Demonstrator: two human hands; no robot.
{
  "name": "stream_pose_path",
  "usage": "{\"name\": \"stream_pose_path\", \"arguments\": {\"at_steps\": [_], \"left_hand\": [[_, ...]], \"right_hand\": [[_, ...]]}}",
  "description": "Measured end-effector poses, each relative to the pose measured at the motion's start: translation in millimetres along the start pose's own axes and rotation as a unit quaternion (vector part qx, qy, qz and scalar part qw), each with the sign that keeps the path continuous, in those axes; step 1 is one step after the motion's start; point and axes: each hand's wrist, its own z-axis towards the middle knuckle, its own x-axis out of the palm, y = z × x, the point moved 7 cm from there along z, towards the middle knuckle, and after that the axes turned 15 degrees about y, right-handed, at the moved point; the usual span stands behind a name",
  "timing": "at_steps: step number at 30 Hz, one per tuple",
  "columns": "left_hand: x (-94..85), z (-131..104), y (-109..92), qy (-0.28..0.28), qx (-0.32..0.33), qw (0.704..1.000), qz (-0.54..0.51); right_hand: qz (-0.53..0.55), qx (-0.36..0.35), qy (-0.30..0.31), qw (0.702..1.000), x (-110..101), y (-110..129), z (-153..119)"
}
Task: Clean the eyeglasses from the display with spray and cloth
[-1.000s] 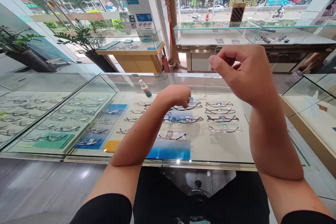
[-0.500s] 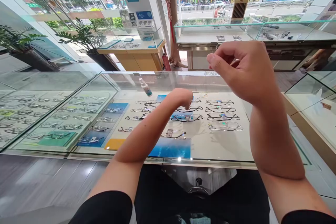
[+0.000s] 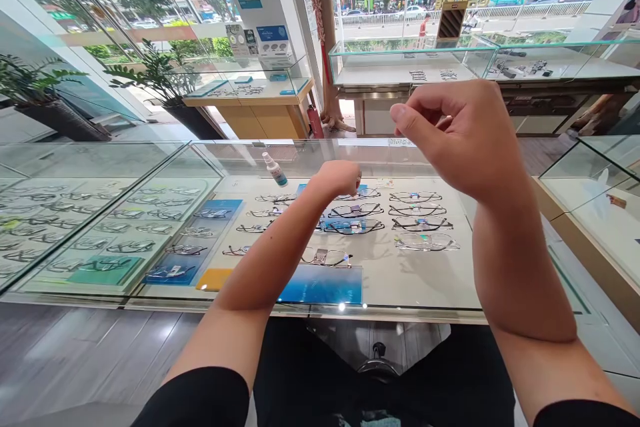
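Above the far part of the glass showcase (image 3: 425, 297), my left hand (image 3: 343, 177) is closed, its fingers curled down. Anything inside it is hidden. My right hand (image 3: 463, 130) is raised higher and to the right, fingers curled in and thumb lying along them. I cannot make out anything in its grip. Rows of eyeglasses lie beneath the glass, including a dark-framed pair (image 3: 353, 227) below my left hand and a clear-framed pair (image 3: 427, 245) below my right. A white spray bottle (image 3: 275, 169) stands left of my left hand.
More showcases with frames stand at left, and another glass case (image 3: 600, 180) is at right. Across the aisle are a wooden display table (image 3: 265, 117) and a long glass counter (image 3: 410, 67). Potted plants (image 3: 165, 80) and a red fire extinguisher (image 3: 315, 121) stand by the windows.
My left hand has shifted slightly left and up, and its fingers look more tucked in. My right hand stays curled in nearly the same place. The view has tilted a little.
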Motion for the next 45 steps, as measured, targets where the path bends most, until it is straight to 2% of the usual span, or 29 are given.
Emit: {"name": "stream_pose_path", "arguments": {"at_steps": [4, 8, 14, 17, 20, 24, 27, 30, 38, 45], "left_hand": [[7.1, 8.7, -1.6, 0.019, -0.002, 1.000, -0.003], [7.0, 8.3, -4.3, 0.013, 0.006, 1.000, -0.012], [-14.0, -13.3, 0.4, -0.042, 0.026, 0.998, -0.034], [-30.9, -32.7, 2.3, -0.112, 0.056, 0.988, -0.090], [-49.2, -57.6, 4.0, -0.222, 0.124, 0.943, -0.212], [-64.2, -92.9, 7.0, -0.350, 0.223, 0.832, -0.368], [-66.5, -112.2, 7.7, -0.382, 0.271, 0.762, -0.447], [-65.7, -125.3, 8.2, -0.386, 0.300, 0.716, -0.499], [-64.3, -140.2, 7.3, -0.390, 0.319, 0.670, -0.545], [-65.0, -139.1, 9.3, -0.396, 0.310, 0.670, -0.546]], "right_hand": [[-0.006, 0.004, -0.022, 1.000, -2.2, 2.6, -0.8], [-0.004, 0.001, -0.031, 1.000, -1.9, 3.2, -1.8], [0.007, 0.007, -0.041, 0.999, -2.2, 0.9, -2.5], [0.024, 0.007, -0.038, 0.999, -1.2, -1.1, -1.6], [0.041, 0.011, -0.034, 0.999, 0.8, -4.2, -0.1], [0.074, 0.015, -0.032, 0.997, 4.7, -9.9, 3.0], [0.128, 0.007, -0.032, 0.991, 8.8, -15.3, 6.1], [0.162, 0.006, -0.043, 0.986, 12.1, -21.0, 8.4], [0.179, -0.010, -0.003, 0.984, 25.6, -21.7, 12.5], [0.224, 0.011, 0.005, 0.975, 27.6, -30.2, 16.4]]}}
